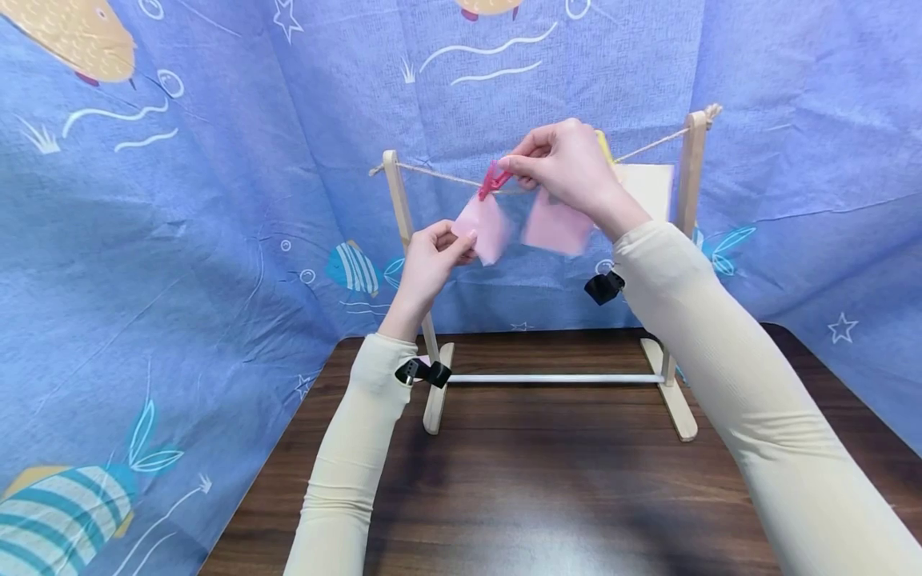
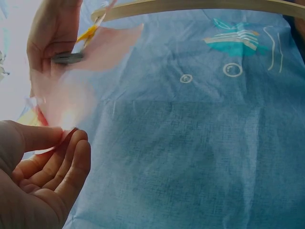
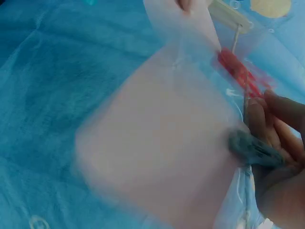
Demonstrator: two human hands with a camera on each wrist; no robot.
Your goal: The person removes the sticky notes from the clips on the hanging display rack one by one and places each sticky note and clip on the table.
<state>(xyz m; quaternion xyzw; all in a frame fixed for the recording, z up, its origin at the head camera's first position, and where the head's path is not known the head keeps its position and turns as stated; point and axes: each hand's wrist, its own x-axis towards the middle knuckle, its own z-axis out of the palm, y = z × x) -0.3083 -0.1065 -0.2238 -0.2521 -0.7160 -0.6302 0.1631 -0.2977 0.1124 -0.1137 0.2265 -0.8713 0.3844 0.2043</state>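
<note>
My left hand (image 1: 439, 252) pinches the side edge of a small pink sheet (image 1: 481, 228), paper or cloth, I cannot tell which. At the sheet's upper edge is a red clothespin (image 1: 493, 182), its handle end between the thumb and fingers of my right hand (image 1: 572, 168). The clothespin's jaws meet the sheet by the rope (image 1: 439, 174); blur hides whether they grip both. A second pink sheet (image 1: 557, 226) hangs beside it, partly behind the right hand. On that sheet's top sits a dark grey-green clothespin (image 3: 255, 150), close under the right hand.
The rope spans two wooden posts (image 1: 691, 172) joined by a white bar (image 1: 555, 378) near the dark wood table (image 1: 533, 464). A cream sheet (image 1: 651, 190) hangs at the right, near a yellow clothespin (image 1: 603, 147). Blue printed cloth (image 1: 238, 208) surrounds the table.
</note>
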